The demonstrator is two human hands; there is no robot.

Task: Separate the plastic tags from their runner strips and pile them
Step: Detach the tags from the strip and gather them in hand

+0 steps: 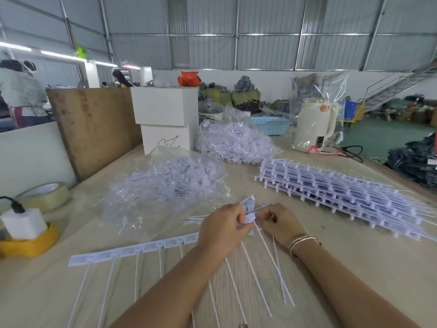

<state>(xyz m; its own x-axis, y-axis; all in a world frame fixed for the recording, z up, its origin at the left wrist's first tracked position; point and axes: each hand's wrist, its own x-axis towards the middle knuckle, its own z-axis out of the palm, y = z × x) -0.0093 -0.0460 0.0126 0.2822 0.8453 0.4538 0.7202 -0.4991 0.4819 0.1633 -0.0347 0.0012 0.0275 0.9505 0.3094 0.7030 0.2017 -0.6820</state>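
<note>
A white runner strip of tags (pixel 132 250) lies across the table in front of me, its long thin tails pointing toward me. My left hand (pixel 222 226) grips the strip's right end, where several tag heads (pixel 249 207) bunch together. My right hand (pixel 279 223) pinches a tag at that same bunch, with tails (pixel 272 261) hanging below. A stack of whole strips (pixel 343 192) lies at the right. Separated tags sit in a clear bag (pixel 170 183) ahead of my hands, and a second bagged pile (pixel 234 140) lies farther back.
A roll of clear tape (pixel 45 195) and a yellow tape roll with a white block (pixel 26 235) sit at the left. White boxes (pixel 165 119), a wooden board (pixel 94 129), a blue basket (pixel 269 125) and a bagged cream kettle (pixel 314 124) stand at the back.
</note>
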